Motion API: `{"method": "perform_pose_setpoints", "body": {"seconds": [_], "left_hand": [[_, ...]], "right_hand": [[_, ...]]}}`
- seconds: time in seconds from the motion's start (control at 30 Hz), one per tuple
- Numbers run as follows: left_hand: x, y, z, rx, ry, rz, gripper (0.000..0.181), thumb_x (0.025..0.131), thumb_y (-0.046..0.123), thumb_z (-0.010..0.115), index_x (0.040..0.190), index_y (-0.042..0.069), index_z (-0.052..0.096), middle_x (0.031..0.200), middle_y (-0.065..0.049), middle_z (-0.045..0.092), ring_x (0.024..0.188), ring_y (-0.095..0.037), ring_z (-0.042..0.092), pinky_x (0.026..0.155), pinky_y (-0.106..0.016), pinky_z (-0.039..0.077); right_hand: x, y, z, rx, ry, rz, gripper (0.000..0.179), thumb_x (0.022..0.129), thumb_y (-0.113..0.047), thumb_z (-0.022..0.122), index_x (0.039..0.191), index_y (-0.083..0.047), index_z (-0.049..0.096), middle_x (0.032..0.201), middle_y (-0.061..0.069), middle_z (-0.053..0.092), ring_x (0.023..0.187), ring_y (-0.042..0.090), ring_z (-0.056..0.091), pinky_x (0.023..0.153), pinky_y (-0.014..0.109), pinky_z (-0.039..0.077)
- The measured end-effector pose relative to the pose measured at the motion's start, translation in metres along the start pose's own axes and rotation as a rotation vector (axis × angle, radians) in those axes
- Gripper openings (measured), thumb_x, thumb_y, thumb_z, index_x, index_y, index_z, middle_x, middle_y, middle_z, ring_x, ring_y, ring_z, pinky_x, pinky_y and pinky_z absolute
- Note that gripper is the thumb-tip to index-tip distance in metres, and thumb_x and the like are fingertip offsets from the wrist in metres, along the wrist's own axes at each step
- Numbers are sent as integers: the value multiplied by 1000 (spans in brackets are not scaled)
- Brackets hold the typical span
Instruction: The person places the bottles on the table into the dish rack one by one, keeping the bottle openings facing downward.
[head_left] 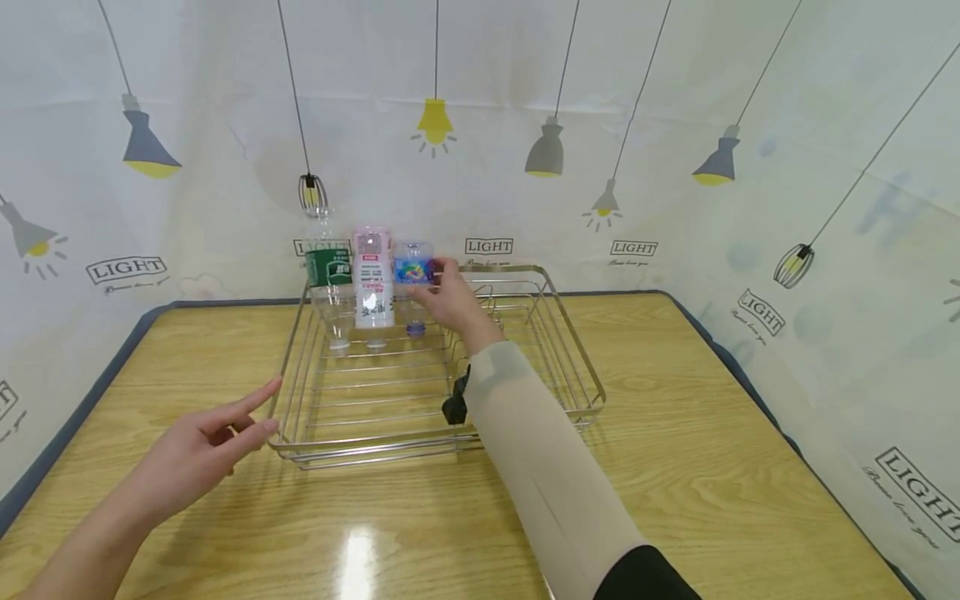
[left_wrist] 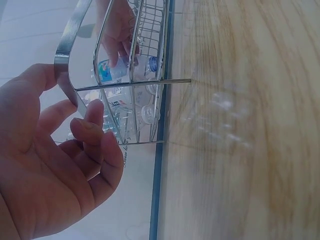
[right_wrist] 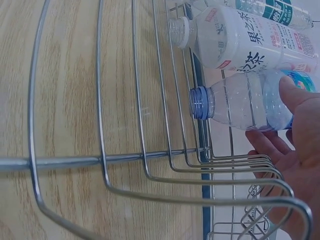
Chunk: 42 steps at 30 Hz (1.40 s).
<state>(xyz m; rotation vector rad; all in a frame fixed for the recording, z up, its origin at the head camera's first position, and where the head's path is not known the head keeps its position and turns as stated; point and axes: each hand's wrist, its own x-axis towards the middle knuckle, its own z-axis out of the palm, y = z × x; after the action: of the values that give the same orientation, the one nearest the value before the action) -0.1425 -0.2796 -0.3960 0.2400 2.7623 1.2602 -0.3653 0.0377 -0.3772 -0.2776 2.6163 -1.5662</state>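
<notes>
In the head view, my right hand (head_left: 450, 300) grips a small clear plastic bottle with a blue label (head_left: 413, 268) between thumb and fingers. This bottle is upside down, its blue neck end (right_wrist: 201, 103) pointing down into a wire dish rack (head_left: 375, 444). Beside it, also neck down and leaning at the rack's back, are a white-and-pink labelled bottle (head_left: 373, 279) and a clear bottle with a green label (head_left: 328, 268). At the rack's left side, my left hand (head_left: 191, 458) touches the metal rim with index finger and thumb; its other fingers are loosely bent.
The rack stands on a wood-grain table (head_left: 712, 450). Wire dividers (right_wrist: 250, 175) rise in its middle, near the right hand. A black piece (head_left: 455, 404) shows beside the right sleeve. Behind the table hangs a white sheet (head_left: 495, 192) printed with lamps.
</notes>
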Motion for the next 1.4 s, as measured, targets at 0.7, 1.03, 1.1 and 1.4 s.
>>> {"method": "perform_pose_setpoints", "body": {"seconds": [0.7, 1.03, 1.1, 1.4], "left_hand": [[-1, -1, 1, -4, -9, -15, 63, 113, 40, 64, 170, 30, 41, 99, -4, 64, 69, -16, 50, 60, -31, 46], [-2, -1, 1, -15, -8, -22, 64, 112, 44, 65, 170, 31, 42, 99, -6, 65, 69, -17, 51, 60, -31, 47], [-1, -2, 1, -12, -3, -23, 64, 112, 43, 65, 170, 31, 42, 99, -6, 65, 69, -17, 51, 60, -31, 47], [0, -2, 2, -2, 0, -25, 63, 113, 40, 64, 171, 30, 41, 98, -3, 64, 69, -16, 50, 60, -30, 47]], "right_hand": [[0, 2, 1, -18, 9, -4, 78, 109, -32, 71, 170, -10, 27, 166, 13, 49, 147, 31, 57, 123, 44, 48], [0, 1, -1, 44, 18, -5, 83, 105, -28, 77, 170, -10, 29, 167, 14, 50, 149, 32, 55, 125, 45, 46], [1, 1, -1, 64, 27, -4, 85, 103, -27, 79, 170, -9, 30, 166, 14, 51, 148, 32, 56, 124, 44, 47], [2, 0, -2, 97, 60, -19, 85, 100, -25, 82, 167, -5, 33, 162, 17, 52, 145, 36, 57, 121, 46, 50]]}}
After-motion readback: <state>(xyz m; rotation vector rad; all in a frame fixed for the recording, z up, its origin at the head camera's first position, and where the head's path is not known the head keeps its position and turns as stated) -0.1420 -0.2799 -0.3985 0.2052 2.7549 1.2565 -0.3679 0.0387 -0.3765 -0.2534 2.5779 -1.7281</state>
